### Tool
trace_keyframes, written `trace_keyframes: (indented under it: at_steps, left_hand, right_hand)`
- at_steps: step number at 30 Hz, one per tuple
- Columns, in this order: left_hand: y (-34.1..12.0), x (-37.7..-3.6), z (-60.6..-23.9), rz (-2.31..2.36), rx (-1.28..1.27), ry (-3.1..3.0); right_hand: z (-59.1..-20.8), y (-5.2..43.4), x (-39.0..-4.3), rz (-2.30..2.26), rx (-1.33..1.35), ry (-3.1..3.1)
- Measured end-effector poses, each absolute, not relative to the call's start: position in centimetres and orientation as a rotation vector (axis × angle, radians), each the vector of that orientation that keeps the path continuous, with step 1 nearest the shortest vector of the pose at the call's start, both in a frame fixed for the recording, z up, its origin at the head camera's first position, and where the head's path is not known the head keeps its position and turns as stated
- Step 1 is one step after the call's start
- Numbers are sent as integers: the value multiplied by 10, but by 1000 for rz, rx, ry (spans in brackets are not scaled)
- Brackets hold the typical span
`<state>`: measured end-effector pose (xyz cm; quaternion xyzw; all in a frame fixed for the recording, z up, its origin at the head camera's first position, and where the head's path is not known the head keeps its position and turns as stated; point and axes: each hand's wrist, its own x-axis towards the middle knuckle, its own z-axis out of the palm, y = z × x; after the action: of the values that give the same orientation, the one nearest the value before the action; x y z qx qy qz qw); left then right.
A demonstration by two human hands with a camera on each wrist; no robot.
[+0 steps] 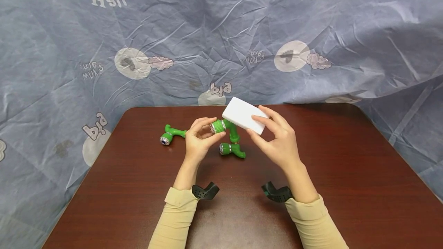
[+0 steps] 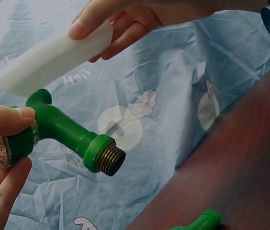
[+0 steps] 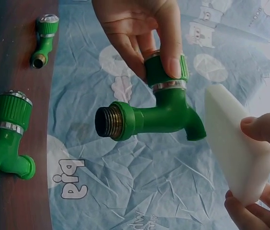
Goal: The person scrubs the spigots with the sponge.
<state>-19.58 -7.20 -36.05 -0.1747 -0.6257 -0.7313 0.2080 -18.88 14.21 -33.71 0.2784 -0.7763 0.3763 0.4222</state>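
My left hand (image 1: 197, 143) pinches the ridged knob of a green plastic faucet (image 3: 161, 120) between thumb and fingers, up off the table. The faucet's brass-coloured threaded end (image 2: 112, 159) points away from the knob, uncovered. A white sponge block (image 1: 243, 114) is gripped by my right hand (image 1: 283, 143), thumb on one side and fingers on the other. Its edge is right beside the faucet's spout (image 3: 196, 128); whether they touch I cannot tell. Both wrists wear black camera mounts.
Two more green faucets lie on the dark reddish-brown table (image 1: 328, 172): one at the left (image 1: 167, 137), the other (image 1: 238, 151) just below the held faucet in the head view. Behind the table hangs a wrinkled blue-grey printed cloth (image 1: 207, 30).
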Motion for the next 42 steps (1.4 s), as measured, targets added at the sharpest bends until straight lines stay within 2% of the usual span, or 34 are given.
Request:
trace_keyframes:
  at_steps: [14,21,26,37,42]
  left_hand:
    - [-71,-194,-360,-2013,-491,-1750]
    - [-70,-193,-358,-2002,-481,-1795]
    - [-70,-192,-358,-1972,-490,-1814]
    - [-71,-192,-357,-1951,-501,-1815]
    - [-70,-192,-357,-1947,-523,-1809]
  right_hand:
    - [-346,124,-186,919,819,-2033]
    - [-348,132,-192,725,636,-2022]
    - [-346,136,-192,790,481,-1986]
    - [-349,117,-184,808,636,-2030]
    - [-353,121,-188,736,584,-2064]
